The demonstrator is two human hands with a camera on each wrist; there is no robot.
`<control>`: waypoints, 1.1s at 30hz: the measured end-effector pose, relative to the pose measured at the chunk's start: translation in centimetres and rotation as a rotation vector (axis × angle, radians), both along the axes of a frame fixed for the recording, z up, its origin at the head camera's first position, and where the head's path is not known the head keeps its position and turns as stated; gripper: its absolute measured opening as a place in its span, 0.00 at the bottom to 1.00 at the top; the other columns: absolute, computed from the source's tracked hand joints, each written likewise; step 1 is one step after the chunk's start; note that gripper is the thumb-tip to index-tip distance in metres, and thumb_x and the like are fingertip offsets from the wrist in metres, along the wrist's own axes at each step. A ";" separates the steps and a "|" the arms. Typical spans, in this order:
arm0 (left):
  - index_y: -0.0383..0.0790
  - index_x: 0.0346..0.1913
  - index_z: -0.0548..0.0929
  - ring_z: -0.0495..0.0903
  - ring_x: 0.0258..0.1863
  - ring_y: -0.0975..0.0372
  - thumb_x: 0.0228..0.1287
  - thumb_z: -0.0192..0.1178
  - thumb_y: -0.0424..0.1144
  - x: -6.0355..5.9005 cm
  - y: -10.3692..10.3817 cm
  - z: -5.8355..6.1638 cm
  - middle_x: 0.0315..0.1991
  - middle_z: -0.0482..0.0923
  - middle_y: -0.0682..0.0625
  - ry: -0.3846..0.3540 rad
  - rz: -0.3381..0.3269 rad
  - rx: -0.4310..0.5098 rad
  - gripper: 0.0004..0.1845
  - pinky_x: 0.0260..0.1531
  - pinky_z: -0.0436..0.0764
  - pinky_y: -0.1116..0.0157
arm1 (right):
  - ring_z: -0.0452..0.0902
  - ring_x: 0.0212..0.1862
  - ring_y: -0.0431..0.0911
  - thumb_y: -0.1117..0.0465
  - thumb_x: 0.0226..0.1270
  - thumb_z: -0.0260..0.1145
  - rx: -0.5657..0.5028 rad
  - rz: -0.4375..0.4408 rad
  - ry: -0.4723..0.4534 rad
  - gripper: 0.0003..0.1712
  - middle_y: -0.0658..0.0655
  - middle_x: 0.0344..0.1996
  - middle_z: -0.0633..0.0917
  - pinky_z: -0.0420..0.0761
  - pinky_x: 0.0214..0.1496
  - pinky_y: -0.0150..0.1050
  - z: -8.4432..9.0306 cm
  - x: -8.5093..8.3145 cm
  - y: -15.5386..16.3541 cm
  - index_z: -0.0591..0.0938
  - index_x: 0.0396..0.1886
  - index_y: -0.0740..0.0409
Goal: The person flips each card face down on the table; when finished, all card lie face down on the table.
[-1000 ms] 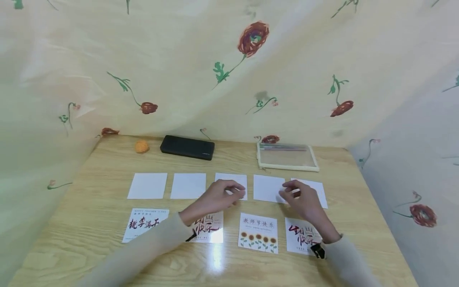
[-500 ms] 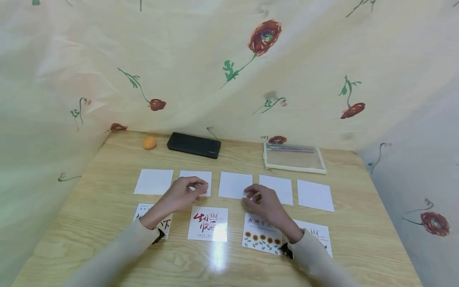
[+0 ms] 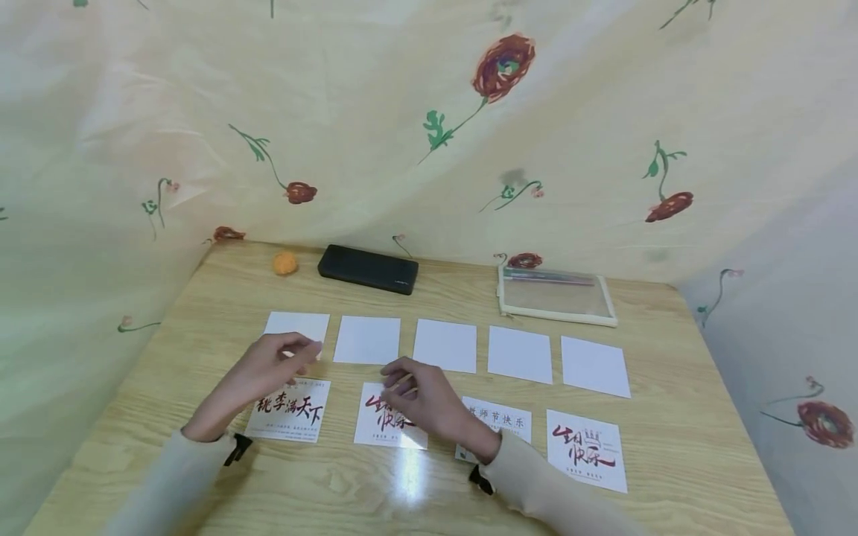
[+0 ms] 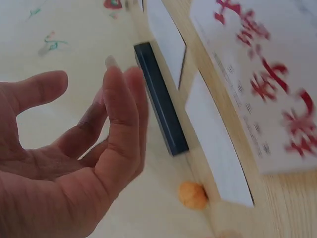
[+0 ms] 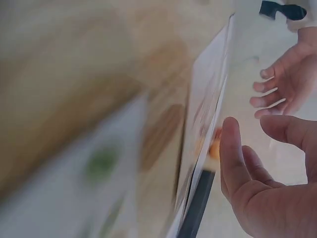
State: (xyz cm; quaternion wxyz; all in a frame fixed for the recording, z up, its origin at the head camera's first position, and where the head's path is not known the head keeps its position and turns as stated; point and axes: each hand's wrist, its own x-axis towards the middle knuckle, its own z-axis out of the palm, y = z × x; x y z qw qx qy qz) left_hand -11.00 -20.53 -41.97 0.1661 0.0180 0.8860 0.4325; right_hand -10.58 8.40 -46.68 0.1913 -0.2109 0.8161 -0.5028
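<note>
With left hand (image 3: pixel 269 366) and right hand (image 3: pixel 424 392): relaxed, holding nothing, hovering above printed greeting cards (image 3: pixel 586 450) in near row, white cards (image 3: pixel 367 340) in far row. Spaced apart, apparently to keep each distinct. Behind: black case (image 3: pixel 368 269), probably set back for working room.

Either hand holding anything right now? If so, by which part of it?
Nothing is held. The left hand and the right hand are both empty; the wrist views show nothing between the fingers.
</note>
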 end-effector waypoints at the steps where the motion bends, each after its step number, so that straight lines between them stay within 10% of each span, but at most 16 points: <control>1: 0.32 0.61 0.83 0.87 0.41 0.55 0.81 0.53 0.55 0.3 -0.4 0.1 0.49 0.87 0.38 -0.005 0.010 -0.028 0.27 0.35 0.84 0.62 | 0.87 0.49 0.47 0.61 0.75 0.67 -0.008 0.014 -0.016 0.19 0.58 0.50 0.86 0.86 0.50 0.30 0.0 0.1 -0.5 0.81 0.62 0.62; 17: 0.29 0.70 0.73 0.84 0.53 0.43 0.80 0.49 0.63 3.2 -4.5 -1.1 0.58 0.81 0.29 -0.108 0.063 -0.281 0.38 0.40 0.85 0.53 | 0.87 0.52 0.47 0.58 0.73 0.67 -0.072 -0.028 -0.248 0.24 0.57 0.54 0.87 0.84 0.52 0.36 0.3 1.4 -6.0 0.78 0.65 0.58; 33: 0.20 0.75 0.63 0.90 0.45 0.51 0.85 0.41 0.57 4.3 -5.0 -1.6 0.60 0.79 0.26 -0.218 0.130 -0.135 0.39 0.46 0.87 0.51 | 0.85 0.50 0.46 0.62 0.66 0.71 -0.189 -0.145 -0.476 0.34 0.60 0.58 0.83 0.86 0.60 0.40 0.8 2.6 -7.3 0.72 0.71 0.62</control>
